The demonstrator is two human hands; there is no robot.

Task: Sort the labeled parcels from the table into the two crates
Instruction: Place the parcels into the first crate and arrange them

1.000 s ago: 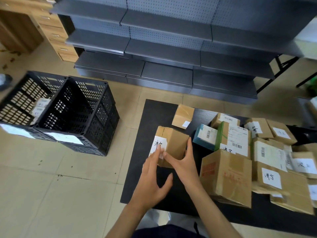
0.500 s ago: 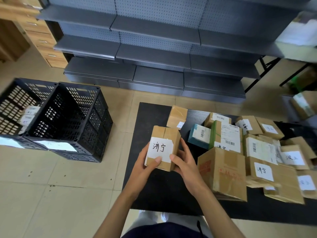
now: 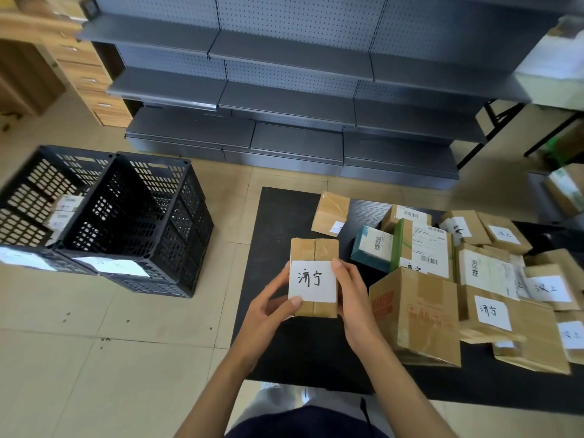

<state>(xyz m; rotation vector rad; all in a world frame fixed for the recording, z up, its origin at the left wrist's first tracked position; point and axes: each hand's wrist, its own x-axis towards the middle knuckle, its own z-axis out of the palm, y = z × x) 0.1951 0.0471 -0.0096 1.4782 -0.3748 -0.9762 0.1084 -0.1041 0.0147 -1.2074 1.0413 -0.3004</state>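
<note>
**Parcel lifted and turned label-up**

A second ago our hands were only closing on the parcel (image 3: 313, 277) at the counter's left end; since then we have raised it off the counter (image 3: 278, 216) and turned its white label to face us.

Going by size: the grey shelving (image 3: 284, 90) fills the back. On the floor to the left stand two black crates touching side by side; the near crate (image 3: 139, 222) shows no parcels inside that we can see, while the far crate (image 3: 34, 197) holds a few small labelled boxes. The black counter carries a heap of parcels (image 3: 467, 279) along its right half, well apart from the crates.

The parcel sits between both hands above the counter's left part. Our left hand (image 3: 271, 314) grips its left edge, thumb on the label's lower corner; our right hand (image 3: 354, 305) clasps its right side, fingers curled behind.
</note>
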